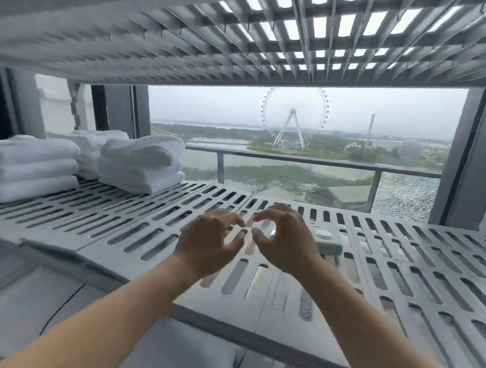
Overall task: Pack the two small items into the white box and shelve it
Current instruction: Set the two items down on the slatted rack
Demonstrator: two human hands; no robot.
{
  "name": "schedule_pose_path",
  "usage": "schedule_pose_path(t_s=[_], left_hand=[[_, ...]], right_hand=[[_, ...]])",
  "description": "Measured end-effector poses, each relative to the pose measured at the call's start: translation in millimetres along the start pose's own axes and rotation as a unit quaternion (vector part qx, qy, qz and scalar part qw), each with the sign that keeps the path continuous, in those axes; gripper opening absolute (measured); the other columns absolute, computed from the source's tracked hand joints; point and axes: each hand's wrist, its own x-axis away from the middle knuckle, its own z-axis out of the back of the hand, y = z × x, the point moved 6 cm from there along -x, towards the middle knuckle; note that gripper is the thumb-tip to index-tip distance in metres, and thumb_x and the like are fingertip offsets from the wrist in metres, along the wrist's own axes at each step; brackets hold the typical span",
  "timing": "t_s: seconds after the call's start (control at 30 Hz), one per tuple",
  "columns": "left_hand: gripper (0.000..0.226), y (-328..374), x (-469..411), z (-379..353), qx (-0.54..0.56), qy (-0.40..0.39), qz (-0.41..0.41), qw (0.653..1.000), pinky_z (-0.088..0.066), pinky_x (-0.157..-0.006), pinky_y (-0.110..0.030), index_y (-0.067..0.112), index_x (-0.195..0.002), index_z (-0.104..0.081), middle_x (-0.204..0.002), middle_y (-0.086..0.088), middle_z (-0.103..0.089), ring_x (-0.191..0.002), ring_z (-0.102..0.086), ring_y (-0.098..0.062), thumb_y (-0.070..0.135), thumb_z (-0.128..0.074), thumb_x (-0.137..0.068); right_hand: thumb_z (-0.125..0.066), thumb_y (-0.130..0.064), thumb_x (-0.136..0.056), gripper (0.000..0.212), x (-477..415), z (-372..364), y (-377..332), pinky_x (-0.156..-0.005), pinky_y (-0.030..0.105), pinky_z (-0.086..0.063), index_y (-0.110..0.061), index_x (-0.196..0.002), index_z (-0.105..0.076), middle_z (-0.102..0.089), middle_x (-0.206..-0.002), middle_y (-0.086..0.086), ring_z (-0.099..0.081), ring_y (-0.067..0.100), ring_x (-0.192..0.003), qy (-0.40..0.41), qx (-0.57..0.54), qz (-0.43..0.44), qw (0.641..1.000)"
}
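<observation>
Shelf (121, 228): green item (329, 241) half-hidden by right hand (286, 248)

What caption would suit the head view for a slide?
Both hands, left and right, open over a slotted shelf, beside a small green item and folded towels.

My left grip (210, 238) and right grip (285, 242) hover side by side over the shelf (121, 225), fingertips nearly meeting. Small item (327, 243) lies on shelf just right of my right grip. Folded towels (141, 164) stacked on shelf, well left and behind. Window (309, 136) behind shelf.
</observation>
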Motion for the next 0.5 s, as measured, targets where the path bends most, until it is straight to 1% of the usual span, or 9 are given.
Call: schedule_pose_path(t_s=[0.03, 0.17, 0.23, 0.3, 0.4, 0.5], left_hand=[[0.019, -8, 6, 15, -0.015, 0.008, 0.010, 1.000, -0.045, -0.072, -0.023, 0.028, -0.099, -0.064, -0.106, 0.006, -0.067, -0.087, -0.061, -0.011, 0.034, -0.056, -0.083], [0.020, -44, 32, 75, -0.056, 0.038, 0.061, 0.996, -0.046, -0.078, -0.027, 0.029, -0.100, -0.063, -0.105, 0.008, -0.066, -0.094, -0.060, -0.013, 0.033, -0.058, -0.082], [0.020, -59, 45, 101, -0.078, 0.052, 0.078, 0.993, -0.046, -0.076, -0.027, 0.032, -0.100, -0.062, -0.105, 0.009, -0.065, -0.094, -0.060, -0.013, 0.035, -0.058, -0.081], [0.020, -72, 57, 124, -0.108, 0.058, 0.085, 0.989, -0.043, -0.071, -0.026, 0.034, -0.101, -0.060, -0.106, 0.010, -0.064, -0.094, -0.059, -0.014, 0.038, -0.056, -0.082], [0.022, -93, 74, 159, -0.139, 0.074, 0.091, 0.983, -0.038, -0.068, -0.025, 0.033, -0.102, -0.059, -0.106, 0.010, -0.063, -0.094, -0.058, -0.014, 0.039, -0.055, -0.081], [0.024, -118, 91, 195, -0.154, 0.080, 0.101, 0.980, -0.037, -0.069, -0.026, 0.032, -0.104, -0.058, -0.106, 0.011, -0.063, -0.096, -0.057, -0.014, 0.040, -0.055, -0.082]], right_hand=[[-0.064, -0.030, -0.080, 0.020, -2, -3, -15, -0.087, 0.033, -0.046, -0.027, -0.099, -0.067, -0.060, -0.114, -0.004, -0.053, 0.016, -0.105, 0.002, -0.009, 0.011, 1.000], [-0.061, -0.030, -0.081, 0.019, 1, -27, -73, -0.086, 0.032, -0.047, -0.026, -0.099, -0.067, -0.059, -0.114, -0.004, -0.054, 0.016, -0.104, -0.007, -0.050, 0.047, 0.998], [-0.060, -0.031, -0.082, 0.019, 5, -44, -103, -0.086, 0.032, -0.048, -0.026, -0.099, -0.067, -0.059, -0.114, -0.005, -0.054, 0.016, -0.104, -0.023, -0.067, 0.070, 0.995], [-0.059, -0.031, -0.083, 0.021, 8, -60, -132, -0.082, 0.029, -0.047, -0.025, -0.101, -0.066, -0.058, -0.113, -0.004, -0.055, 0.016, -0.100, -0.038, -0.089, 0.089, 0.991], [-0.059, -0.029, -0.083, 0.023, 11, -78, -173, -0.078, 0.024, -0.044, -0.023, -0.105, -0.065, -0.059, -0.113, -0.003, -0.057, 0.014, -0.093, -0.038, -0.116, 0.108, 0.987], [-0.058, -0.031, -0.084, 0.028, 13, -97, -213, -0.079, 0.023, -0.041, -0.025, -0.110, -0.062, -0.058, -0.117, -0.005, -0.055, 0.012, -0.094, -0.033, -0.118, 0.127, 0.984]])
